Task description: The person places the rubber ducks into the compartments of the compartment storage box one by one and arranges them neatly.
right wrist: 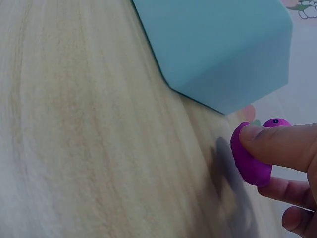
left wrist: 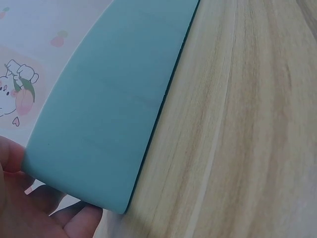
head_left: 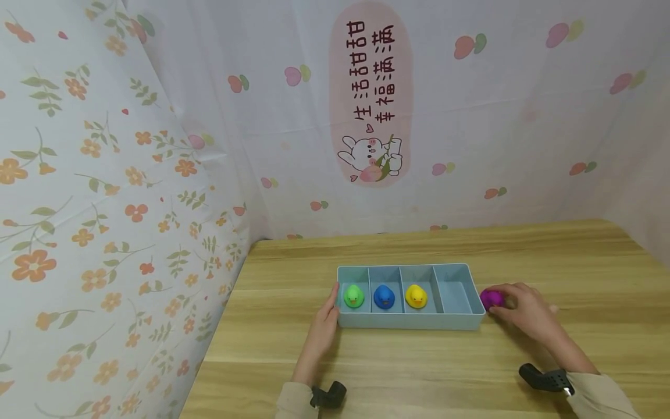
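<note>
A long light-blue box (head_left: 408,321) with several compartments stands on the table. In its compartments sit a green rubber duck (head_left: 353,297), a blue rubber duck (head_left: 384,297) and a yellow rubber duck (head_left: 416,297), left to right; the rightmost compartment holds nothing. My left hand (head_left: 323,327) rests against the box's left end, and the left wrist view shows its fingers (left wrist: 84,223) touching that end wall. Just off the right end, my right hand (head_left: 526,312) pinches a purple rubber duck (right wrist: 251,163) between thumb and fingers. Part of this duck is hidden behind the thumb.
The wooden table (head_left: 408,372) runs back to a hanging cloth (head_left: 471,134) with fruit prints and writing. A flowered cloth (head_left: 120,233) hangs along the left side. Black straps with cameras sit on both wrists.
</note>
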`<state>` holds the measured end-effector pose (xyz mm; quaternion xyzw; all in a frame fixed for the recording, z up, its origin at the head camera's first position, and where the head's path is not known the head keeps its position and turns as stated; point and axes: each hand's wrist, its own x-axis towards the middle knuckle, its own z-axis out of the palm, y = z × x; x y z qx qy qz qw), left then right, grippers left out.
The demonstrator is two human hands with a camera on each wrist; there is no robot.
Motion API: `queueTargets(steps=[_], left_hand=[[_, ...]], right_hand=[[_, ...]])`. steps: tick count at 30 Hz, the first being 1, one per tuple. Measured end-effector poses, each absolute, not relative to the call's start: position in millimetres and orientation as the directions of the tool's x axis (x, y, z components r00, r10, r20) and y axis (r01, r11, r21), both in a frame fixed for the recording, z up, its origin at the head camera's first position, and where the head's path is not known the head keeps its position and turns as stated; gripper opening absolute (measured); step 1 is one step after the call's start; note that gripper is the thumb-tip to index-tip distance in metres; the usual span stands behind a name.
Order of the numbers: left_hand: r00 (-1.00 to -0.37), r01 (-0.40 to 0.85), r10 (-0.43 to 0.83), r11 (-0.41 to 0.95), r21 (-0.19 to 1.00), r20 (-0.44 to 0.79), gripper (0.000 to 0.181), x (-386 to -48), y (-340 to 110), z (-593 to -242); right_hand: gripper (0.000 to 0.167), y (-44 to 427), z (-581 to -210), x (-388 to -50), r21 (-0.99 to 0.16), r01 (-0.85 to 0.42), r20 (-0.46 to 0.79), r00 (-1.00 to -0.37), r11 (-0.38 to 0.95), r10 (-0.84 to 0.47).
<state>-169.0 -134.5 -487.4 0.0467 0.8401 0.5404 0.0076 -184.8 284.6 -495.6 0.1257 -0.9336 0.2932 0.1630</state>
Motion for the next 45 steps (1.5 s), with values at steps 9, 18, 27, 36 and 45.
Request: queueTargets(steps=[9,18,27,36,45], left_hand=[[-0.995,0.077,0.096,0.409,0.909,0.041,0.052,-168.8,-134.9,-486.9],[-0.995,0.079,0.089,0.412,0.908,0.047,0.052,-168.4,-135.6,-490.9],[-0.996,0.074,0.083,0.412,0.908,0.044,0.052,-169.2,-136.3,-491.8],[-0.995,0.083,0.09,0.404,0.911,0.051,0.052,-169.0,-136.3,-492.6],[-0.995,0.073,0.085,0.405,0.911,0.041,0.052,-169.5,-136.2,-493.1]], right_hand=[[0.039,286.4,-487.5,-183.2,-0.528,-0.273,0.309,-0.944,0.804,-0.117],[0.037,286.5,-481.2,-183.1,-0.523,-0.274,0.319,-0.941,0.807,-0.113],[0.034,284.9,-469.6,-186.6,-0.512,-0.32,0.358,-0.923,0.797,-0.14],[0.031,286.6,-464.3,-192.4,-0.464,-0.384,0.444,-0.881,0.798,-0.165],[0.031,283.2,-459.0,-194.2,-0.431,-0.393,0.448,-0.875,0.812,-0.186]])
